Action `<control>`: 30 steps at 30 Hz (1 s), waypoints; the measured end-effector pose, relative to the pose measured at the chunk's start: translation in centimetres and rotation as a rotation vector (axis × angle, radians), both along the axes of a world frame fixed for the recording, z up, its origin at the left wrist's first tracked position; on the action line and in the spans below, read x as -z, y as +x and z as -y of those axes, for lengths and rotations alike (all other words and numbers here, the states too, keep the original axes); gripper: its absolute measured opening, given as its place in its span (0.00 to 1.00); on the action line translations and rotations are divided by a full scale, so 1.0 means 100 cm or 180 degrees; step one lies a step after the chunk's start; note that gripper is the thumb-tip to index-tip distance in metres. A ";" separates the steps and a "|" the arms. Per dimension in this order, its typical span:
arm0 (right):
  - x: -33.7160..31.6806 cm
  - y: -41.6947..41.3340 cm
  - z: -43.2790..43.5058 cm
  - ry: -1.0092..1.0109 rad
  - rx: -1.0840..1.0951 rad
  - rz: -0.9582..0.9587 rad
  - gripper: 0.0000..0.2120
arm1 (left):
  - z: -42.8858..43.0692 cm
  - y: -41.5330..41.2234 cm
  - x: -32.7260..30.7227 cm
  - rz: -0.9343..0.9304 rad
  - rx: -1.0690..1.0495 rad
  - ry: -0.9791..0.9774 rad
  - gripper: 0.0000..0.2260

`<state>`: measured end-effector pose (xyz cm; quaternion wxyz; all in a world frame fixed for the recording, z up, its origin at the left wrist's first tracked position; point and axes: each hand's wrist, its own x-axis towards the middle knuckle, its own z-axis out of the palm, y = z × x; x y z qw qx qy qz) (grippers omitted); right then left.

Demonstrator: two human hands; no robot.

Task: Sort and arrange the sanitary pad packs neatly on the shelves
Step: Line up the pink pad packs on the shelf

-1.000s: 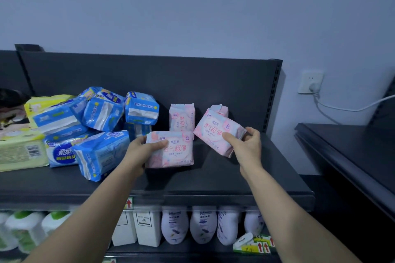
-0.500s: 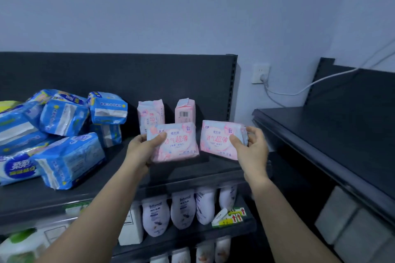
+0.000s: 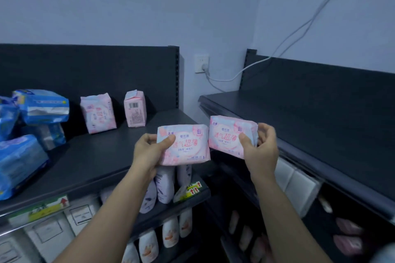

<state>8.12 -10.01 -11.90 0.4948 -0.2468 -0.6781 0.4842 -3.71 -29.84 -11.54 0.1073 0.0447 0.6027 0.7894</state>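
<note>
Here, left hand (image 3: 149,153) gripping left pack (image 3: 188,149), right hand (image 3: 261,153) gripping right pack (image 3: 226,134) (both pink).

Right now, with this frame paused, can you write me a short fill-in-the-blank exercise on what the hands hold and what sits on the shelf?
1. The left hand and the right hand each hold one soft plastic pad pack coloured ____.
2. Behind them, ____ upright pink pad packs stand on the dark metal shelf.
3. The heap of glossy pad packs at that shelf's left end is ____.
Missing words: pink; two; blue.
</note>
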 end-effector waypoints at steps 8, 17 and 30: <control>-0.012 0.093 -0.041 0.0075 0.0632 -0.0125 0.15 | -0.059 0.054 -0.004 0.0069 0.0770 -0.0054 0.12; -0.019 0.245 -0.087 0.0025 0.1435 -0.0219 0.14 | -0.137 0.163 0.001 0.0051 0.1630 -0.0172 0.10; -0.032 0.509 -0.092 0.0086 0.2334 -0.0227 0.14 | -0.213 0.385 -0.004 -0.0018 0.2910 -0.0206 0.15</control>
